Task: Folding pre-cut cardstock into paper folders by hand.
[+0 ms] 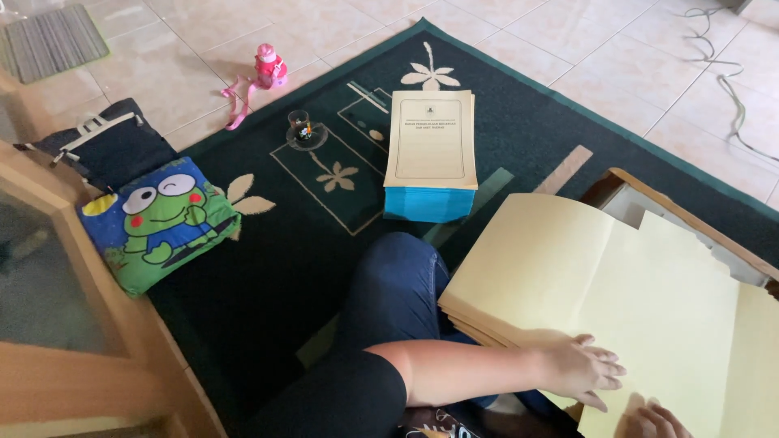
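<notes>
Left hand [586,369] is pressing flat, fingers spread, on the stack of pale yellow paper folders [568,284]; right hand [659,422], grip unclear, is touching it; loose sheets may be sliding off.

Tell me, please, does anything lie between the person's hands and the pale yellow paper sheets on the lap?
Nothing visible does: the left hand lies flat on the pale yellow paper sheets, and the right hand touches their lower edge.

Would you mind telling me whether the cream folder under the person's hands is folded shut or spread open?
Spread open: the cream folder lies flat with two leaves either side of a centre crease, the left hand pressing its lower edge.
</notes>
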